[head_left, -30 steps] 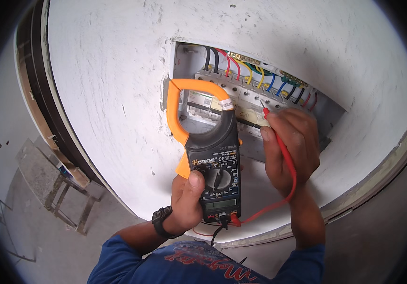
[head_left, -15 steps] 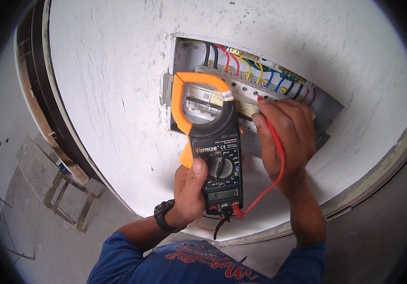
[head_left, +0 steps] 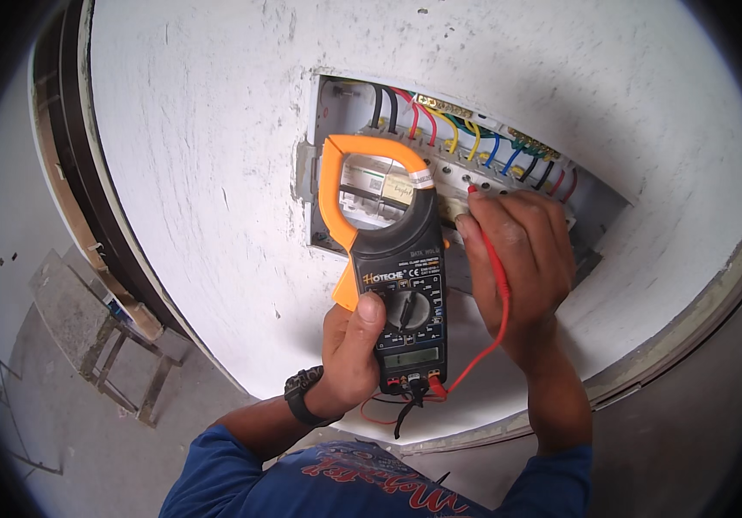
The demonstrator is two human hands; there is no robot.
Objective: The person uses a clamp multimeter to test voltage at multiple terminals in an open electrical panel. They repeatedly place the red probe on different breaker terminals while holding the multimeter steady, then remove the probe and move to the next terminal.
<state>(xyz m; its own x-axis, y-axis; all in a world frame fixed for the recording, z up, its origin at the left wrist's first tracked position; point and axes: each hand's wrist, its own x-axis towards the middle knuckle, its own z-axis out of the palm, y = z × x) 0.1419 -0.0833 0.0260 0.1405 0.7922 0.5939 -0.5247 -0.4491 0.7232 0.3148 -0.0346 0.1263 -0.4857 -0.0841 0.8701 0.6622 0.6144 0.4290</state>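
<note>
My left hand (head_left: 353, 341) is closed round the lower body of a black and orange clamp meter (head_left: 407, 285), thumb along its left edge. The meter's orange jaw (head_left: 334, 186) is closed and overlaps the breaker box. In my right hand (head_left: 522, 250) a red test probe (head_left: 493, 250) is pinched, its tip end at the screw holes along the row of circuit breakers (head_left: 371, 203); whether it touches metal I cannot tell. A red lead (head_left: 479, 358) loops from the probe to a socket at the meter's foot, beside black plugs (head_left: 414, 388).
Black, red, yellow and blue wires (head_left: 450, 125) enter the breakers from above, near brass terminal bars (head_left: 444, 105). The recessed distribution box (head_left: 319, 112) sits in a white plastered wall (head_left: 198, 155). At left are a dark door frame (head_left: 120, 250) and a wooden stool (head_left: 99, 345).
The clamp meter and my left hand have shifted slightly right and down. My right hand is slightly lower, the red probe still pinched in it.
</note>
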